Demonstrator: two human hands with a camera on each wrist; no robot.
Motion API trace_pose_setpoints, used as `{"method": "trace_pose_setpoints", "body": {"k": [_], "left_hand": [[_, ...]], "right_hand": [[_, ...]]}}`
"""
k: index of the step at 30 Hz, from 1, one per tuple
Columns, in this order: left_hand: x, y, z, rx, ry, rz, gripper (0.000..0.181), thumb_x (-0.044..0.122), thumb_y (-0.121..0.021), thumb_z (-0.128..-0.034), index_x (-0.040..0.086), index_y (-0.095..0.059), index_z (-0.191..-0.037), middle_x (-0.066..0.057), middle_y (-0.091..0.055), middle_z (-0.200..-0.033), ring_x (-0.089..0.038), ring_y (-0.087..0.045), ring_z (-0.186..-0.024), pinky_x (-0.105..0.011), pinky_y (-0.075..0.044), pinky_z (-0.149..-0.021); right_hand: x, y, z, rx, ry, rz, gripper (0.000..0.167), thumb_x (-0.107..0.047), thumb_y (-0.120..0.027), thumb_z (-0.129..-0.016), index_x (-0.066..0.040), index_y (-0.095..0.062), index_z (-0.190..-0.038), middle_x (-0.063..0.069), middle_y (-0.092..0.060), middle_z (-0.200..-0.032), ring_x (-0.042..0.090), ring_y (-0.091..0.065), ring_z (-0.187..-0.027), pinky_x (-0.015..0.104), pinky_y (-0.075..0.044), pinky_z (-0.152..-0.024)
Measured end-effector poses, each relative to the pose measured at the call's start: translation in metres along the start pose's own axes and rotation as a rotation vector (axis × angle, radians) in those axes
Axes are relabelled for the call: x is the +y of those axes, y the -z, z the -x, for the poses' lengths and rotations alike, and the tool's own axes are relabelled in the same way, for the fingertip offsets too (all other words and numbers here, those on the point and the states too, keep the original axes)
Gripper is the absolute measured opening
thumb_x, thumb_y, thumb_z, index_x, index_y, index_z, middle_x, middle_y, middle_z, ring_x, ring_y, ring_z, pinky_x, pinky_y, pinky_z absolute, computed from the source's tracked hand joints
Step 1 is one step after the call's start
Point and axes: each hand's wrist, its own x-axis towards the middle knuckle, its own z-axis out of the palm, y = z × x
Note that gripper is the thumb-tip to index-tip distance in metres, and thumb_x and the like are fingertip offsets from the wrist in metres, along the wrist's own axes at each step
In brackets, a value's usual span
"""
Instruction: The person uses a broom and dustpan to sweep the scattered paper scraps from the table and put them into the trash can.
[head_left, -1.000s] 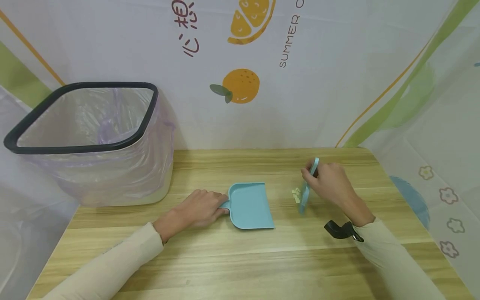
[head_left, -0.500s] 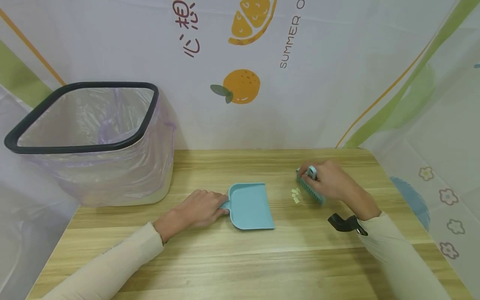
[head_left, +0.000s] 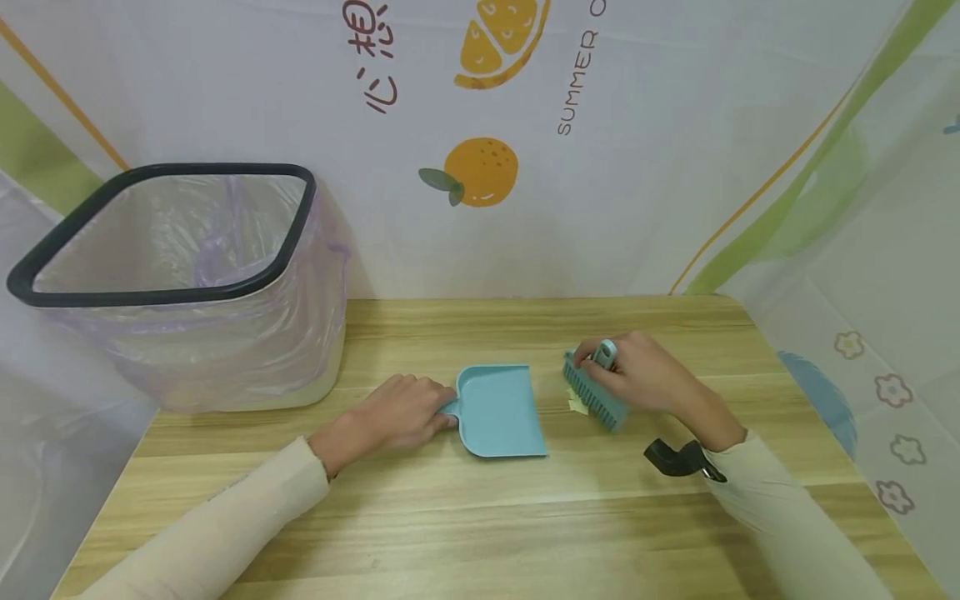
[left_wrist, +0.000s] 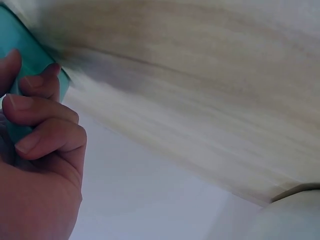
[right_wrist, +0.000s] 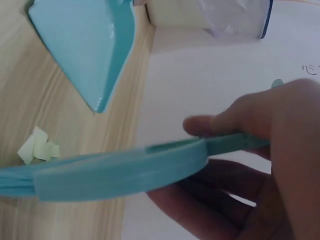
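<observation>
A light blue dustpan (head_left: pixel 498 412) lies flat on the wooden table, its open edge facing right. My left hand (head_left: pixel 405 412) grips its short handle; in the left wrist view the fingers (left_wrist: pixel 47 107) curl round it. To the right, my right hand (head_left: pixel 645 371) holds a blue-green hand brush (head_left: pixel 596 396) by its handle, bristles down towards the tabletop. Small pale yellow paper scraps (head_left: pixel 576 402) lie against the brush's left side, between it and the dustpan. In the right wrist view the scraps (right_wrist: pixel 39 146) sit close by the brush (right_wrist: pixel 120 172), apart from the dustpan (right_wrist: pixel 82 45).
At the back left stands a bin with a black rim (head_left: pixel 172 296) and a translucent purple-tinted liner. A printed white cloth (head_left: pixel 637 183) hangs behind the wooden table (head_left: pixel 450 533). A black strap piece (head_left: pixel 678 460) juts from my right wrist.
The brush was first left of its half-second-ago place, swung right behind the scraps and turned, then came back left. The scraps have shifted slightly left. My left hand and the dustpan stayed put.
</observation>
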Motion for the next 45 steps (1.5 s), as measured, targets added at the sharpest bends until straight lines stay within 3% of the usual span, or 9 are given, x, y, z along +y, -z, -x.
{"method": "trace_pose_setpoints", "body": {"k": [3,8,13,22,30,35,45], "left_hand": [[-0.001,0.002,-0.001,-0.018,-0.001,0.011,0.026,0.029,-0.071,-0.1091,0.016,-0.06,-0.089,0.008,-0.05,-0.073,-0.008,-0.043,-0.061,-0.027,-0.035,-0.053],[-0.002,0.006,-0.002,-0.045,0.001,0.029,0.027,0.029,-0.071,-0.1095,0.016,-0.06,-0.088,0.008,-0.051,-0.073,-0.008,-0.044,-0.062,-0.027,-0.036,-0.054],[-0.002,0.006,-0.002,-0.059,0.008,0.031,0.026,0.03,-0.07,-0.1099,0.016,-0.061,-0.09,0.007,-0.053,-0.074,-0.009,-0.046,-0.063,-0.029,-0.038,-0.055],[-0.001,0.008,-0.001,-0.07,0.014,0.034,0.025,0.031,-0.07,-0.1101,0.016,-0.062,-0.092,0.008,-0.055,-0.076,-0.009,-0.048,-0.063,-0.029,-0.04,-0.055],[0.0,0.007,-0.001,-0.083,0.025,0.029,0.023,0.031,-0.069,-0.1108,0.015,-0.064,-0.095,0.007,-0.057,-0.079,-0.01,-0.049,-0.065,-0.031,-0.043,-0.057],[0.0,0.007,0.0,-0.084,0.025,0.028,0.023,0.031,-0.069,-0.1108,0.014,-0.064,-0.096,0.006,-0.058,-0.08,-0.01,-0.05,-0.066,-0.031,-0.045,-0.058],[-0.001,0.007,-0.001,-0.072,0.01,0.027,0.023,0.03,-0.07,-0.1103,0.014,-0.064,-0.095,0.006,-0.057,-0.08,-0.01,-0.049,-0.065,-0.031,-0.043,-0.057]], "right_hand": [[-0.003,0.002,0.002,0.02,-0.062,0.035,0.018,-0.01,-0.063,-0.105,-0.004,-0.08,-0.107,-0.002,-0.075,-0.08,-0.001,-0.036,-0.053,0.027,-0.036,-0.053],[-0.008,0.003,0.004,0.04,-0.115,0.12,0.015,-0.013,-0.065,-0.104,-0.008,-0.072,-0.092,-0.013,-0.05,-0.059,0.003,-0.037,-0.053,0.028,-0.035,-0.054],[-0.01,-0.007,0.001,0.061,-0.131,0.169,0.018,-0.015,-0.067,-0.103,-0.014,-0.065,-0.085,-0.015,-0.049,-0.057,0.006,-0.039,-0.052,0.029,-0.037,-0.054],[-0.016,-0.023,-0.012,0.154,-0.117,0.119,0.019,-0.013,-0.062,-0.105,-0.012,-0.067,-0.086,-0.016,-0.036,-0.054,0.003,-0.032,-0.049,0.028,-0.03,-0.052],[-0.017,-0.019,-0.015,0.154,-0.1,0.089,0.019,-0.012,-0.061,-0.106,-0.006,-0.076,-0.098,-0.015,-0.045,-0.056,0.003,-0.039,-0.052,0.029,-0.036,-0.053],[-0.014,-0.011,-0.013,0.098,-0.104,0.128,0.017,-0.011,-0.06,-0.106,-0.007,-0.074,-0.097,-0.014,-0.043,-0.058,0.006,-0.038,-0.055,0.03,-0.037,-0.055],[-0.008,-0.028,-0.021,0.1,-0.028,0.073,0.019,-0.012,-0.061,-0.105,-0.01,-0.078,-0.097,-0.014,-0.06,-0.065,0.004,-0.043,-0.057,0.032,-0.041,-0.057]]}}
